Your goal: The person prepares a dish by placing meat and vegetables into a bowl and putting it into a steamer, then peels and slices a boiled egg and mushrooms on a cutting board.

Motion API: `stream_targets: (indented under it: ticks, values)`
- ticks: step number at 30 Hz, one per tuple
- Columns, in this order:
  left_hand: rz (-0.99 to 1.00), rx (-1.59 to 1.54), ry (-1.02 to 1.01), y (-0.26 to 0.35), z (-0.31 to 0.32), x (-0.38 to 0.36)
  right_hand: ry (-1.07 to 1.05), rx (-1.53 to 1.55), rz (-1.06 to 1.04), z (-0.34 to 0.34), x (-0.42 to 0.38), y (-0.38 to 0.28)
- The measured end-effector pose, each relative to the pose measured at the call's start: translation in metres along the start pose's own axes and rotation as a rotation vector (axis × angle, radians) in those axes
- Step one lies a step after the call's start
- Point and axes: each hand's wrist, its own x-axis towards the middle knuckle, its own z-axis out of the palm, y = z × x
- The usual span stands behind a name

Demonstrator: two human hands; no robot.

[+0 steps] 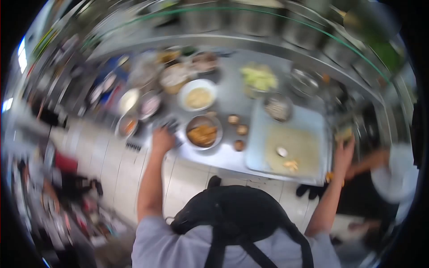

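My left hand [163, 139] rests at the front edge of the steel counter, by a blurred grey item [170, 125]; its fingers are smeared by motion. Just right of it stands a metal bowl of orange-brown food pieces [202, 135]. On the far right my right hand [344, 154] is raised beside the tray, its fingers closed around a small yellowish item [345, 133] too blurred to name. A large pale tray [258, 155] holds a cutting board [286, 139], with a white oval piece [282, 152] and some yellow pieces [291, 165] on it.
Bowls of ingredients, including a white bowl [197, 95] and a bowl of pale green pieces [259, 77], crowd the counter. Several small brown round items [241, 130] sit left of the tray. Another person's forearm [373, 161] reaches in at the right. A tiled floor [100, 149] lies at left.
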Motion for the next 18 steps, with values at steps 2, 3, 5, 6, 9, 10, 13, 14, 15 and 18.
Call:
stream_targets:
  ticks: [2,3,5,6,9,10,13,14,15,18]
  values:
    - [-0.068,-0.044,0.125,0.019,-0.009,-0.006,-0.007,-0.068,-0.075,0.028,-0.020,-0.014]
    - [-0.086,-0.055,0.148,0.017,-0.007,-0.005,-0.041,-0.021,-0.083,0.039,-0.030,-0.026]
    - [-0.036,-0.118,0.179,-0.004,0.012,0.006,-0.204,0.028,-0.072,0.037,-0.057,-0.128]
    - [-0.017,-0.161,0.173,-0.014,0.013,0.014,-0.360,0.070,-0.040,0.042,-0.073,-0.176]
    - [-0.197,-0.602,0.350,-0.030,-0.013,0.002,-0.683,0.287,-0.222,0.088,-0.135,-0.257]
    - [-0.225,-0.784,0.401,-0.038,-0.029,0.000,-0.848,0.372,-0.281,0.105,-0.156,-0.295]
    - [-0.192,-1.285,0.304,-0.067,-0.044,-0.012,-1.206,0.358,-0.439,0.164,-0.216,-0.403]
    - [-0.165,-1.566,0.241,-0.072,-0.044,-0.018,-1.269,0.376,-0.423,0.188,-0.235,-0.430]
    - [-0.183,-1.684,0.107,-0.073,-0.052,-0.027,-1.292,0.381,-0.447,0.224,-0.259,-0.440]
    - [-0.420,-1.971,0.005,-0.070,-0.093,-0.045,-0.949,0.559,-0.705,0.299,-0.315,-0.473]
